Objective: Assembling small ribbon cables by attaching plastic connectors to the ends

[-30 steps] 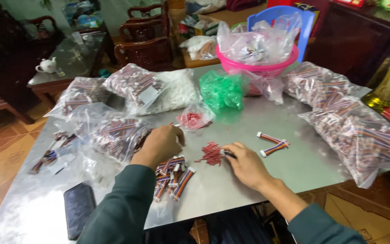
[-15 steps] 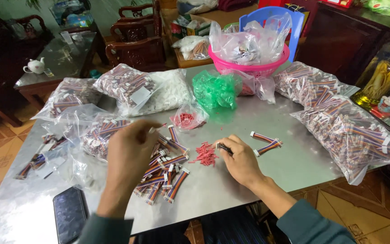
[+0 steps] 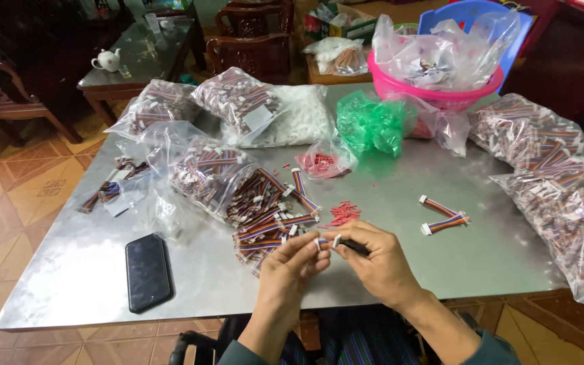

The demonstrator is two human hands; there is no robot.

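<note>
At the table's (image 3: 69, 284) near edge: left hand (image 3: 290, 270) and right hand (image 3: 380, 263), fingertips pinched on one short striped cable (image 3: 327, 242), the right apparently also gripping a dark tool (image 3: 354, 247), beside a cable pile (image 3: 272, 223).

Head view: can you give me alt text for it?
Left hand and right hand together pinch a short rainbow ribbon cable with white plugs above a grey metal table, beside a loose pile of similar cables and a black phone.

A single head-worn camera looks steeply down and forward, close over the metal table (image 3: 441, 263) from its near edge.
</note>
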